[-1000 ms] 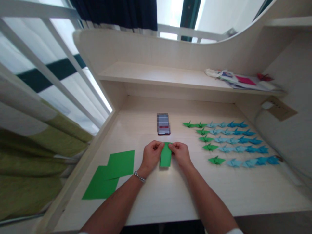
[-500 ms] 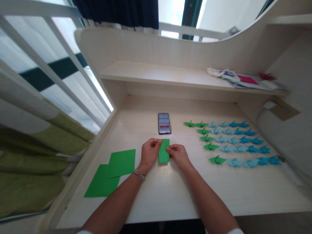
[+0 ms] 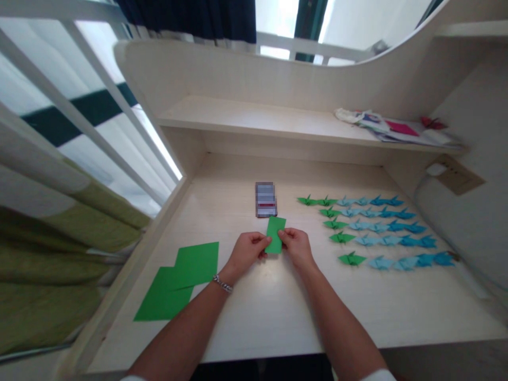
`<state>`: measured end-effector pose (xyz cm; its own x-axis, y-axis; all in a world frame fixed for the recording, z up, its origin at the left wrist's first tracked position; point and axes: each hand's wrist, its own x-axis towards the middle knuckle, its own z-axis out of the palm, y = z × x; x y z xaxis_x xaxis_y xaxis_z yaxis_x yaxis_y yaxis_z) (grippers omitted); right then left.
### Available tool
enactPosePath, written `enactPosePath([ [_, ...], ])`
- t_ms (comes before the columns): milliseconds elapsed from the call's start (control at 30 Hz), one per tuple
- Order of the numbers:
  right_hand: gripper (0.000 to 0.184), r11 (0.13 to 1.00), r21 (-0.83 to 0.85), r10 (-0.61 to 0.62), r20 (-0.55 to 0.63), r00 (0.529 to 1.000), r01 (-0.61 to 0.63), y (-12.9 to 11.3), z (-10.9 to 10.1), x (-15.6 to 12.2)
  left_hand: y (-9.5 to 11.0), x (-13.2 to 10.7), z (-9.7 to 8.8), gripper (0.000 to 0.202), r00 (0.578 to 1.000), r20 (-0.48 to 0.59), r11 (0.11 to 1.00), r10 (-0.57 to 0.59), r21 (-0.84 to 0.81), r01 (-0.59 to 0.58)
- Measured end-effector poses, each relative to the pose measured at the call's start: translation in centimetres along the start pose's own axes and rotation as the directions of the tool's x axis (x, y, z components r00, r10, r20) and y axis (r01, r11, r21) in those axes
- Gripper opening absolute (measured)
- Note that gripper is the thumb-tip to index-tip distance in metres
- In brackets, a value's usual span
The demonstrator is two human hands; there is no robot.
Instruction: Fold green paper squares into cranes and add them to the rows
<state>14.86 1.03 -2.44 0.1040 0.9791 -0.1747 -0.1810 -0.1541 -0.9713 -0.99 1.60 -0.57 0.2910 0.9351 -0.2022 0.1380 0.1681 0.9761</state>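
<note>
A folded green paper strip (image 3: 274,233) is held up a little above the pale wooden desk (image 3: 278,307), tilted slightly to the right. My left hand (image 3: 248,252), with a bracelet at the wrist, pinches its lower left edge. My right hand (image 3: 296,246) pinches its lower right edge. Both hands are closed on the paper. A phone (image 3: 265,199) lies flat just beyond the strip.
Two flat green paper sheets (image 3: 178,280) overlap at the desk's left front. Rows of green and blue paper cranes (image 3: 377,230) lie to the right. Loose papers (image 3: 392,131) sit on the shelf above. A railing and curtain border the left side.
The green strip has been lifted from lying flat on the desk and moved slightly away from me; both hands shifted from its top end to its lower edges.
</note>
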Motion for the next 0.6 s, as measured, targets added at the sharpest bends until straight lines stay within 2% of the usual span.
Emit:
enactPosePath([
  [167,0.033,0.999,-0.039,0.0,-0.038,0.999,-0.001,-0.08,0.15,-0.08,-0.35,0.11,-0.14,0.035,0.998,-0.019,0.995,0.052,0.089,-0.05],
  [267,0.034,0.998,-0.051,0.023,-0.016,1.0,-0.024,0.01,0.29,-0.18,-0.41,0.16,-0.23,0.036,0.996,-0.053,0.989,0.076,0.132,-0.069],
  [367,0.035,0.987,-0.154,0.033,-0.014,0.999,-0.035,0.29,0.35,-0.23,-0.55,0.27,-0.32,0.037,0.992,-0.082,0.984,0.093,0.158,-0.079],
  [600,0.033,0.935,-0.355,-0.063,-0.113,0.992,0.018,-0.3,0.23,-0.56,-0.78,0.45,-0.01,0.037,0.996,-0.058,0.995,0.066,0.072,-0.062],
])
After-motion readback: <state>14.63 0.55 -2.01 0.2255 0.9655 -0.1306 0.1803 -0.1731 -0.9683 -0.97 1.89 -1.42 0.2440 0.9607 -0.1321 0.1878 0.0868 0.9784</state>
